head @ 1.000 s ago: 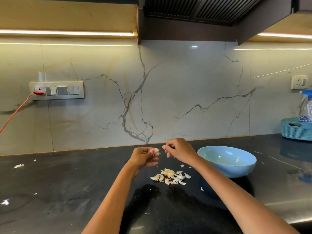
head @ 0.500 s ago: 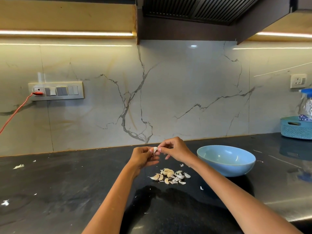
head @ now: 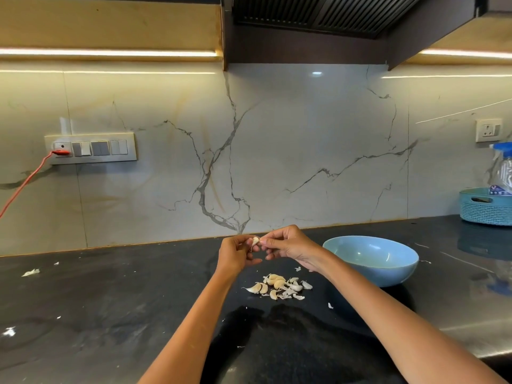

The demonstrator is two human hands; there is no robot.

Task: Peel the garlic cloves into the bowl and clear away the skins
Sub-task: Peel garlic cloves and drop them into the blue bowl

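Pile: loose cloves and skins (head: 278, 286) sit on the counter (head: 110, 314) just left of the bowl (head: 371, 260), easy to scatter with a forearm.
Hands: left hand (head: 235, 254) and right hand (head: 288, 245) both pinch one clove (head: 255, 240), left of the bowl.
Risk: it's small, so a hard tug could pop it onto the counter.
Bowl: looks empty, long way to go.

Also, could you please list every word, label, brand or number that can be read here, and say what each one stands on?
No text can be read.
The dark blue label on the clear plastic spray bottle in the woven teal plastic basket: print too blurred to read.
The grey wall switch panel and white wall socket: no legible markings.
The light blue ceramic bowl: plain.
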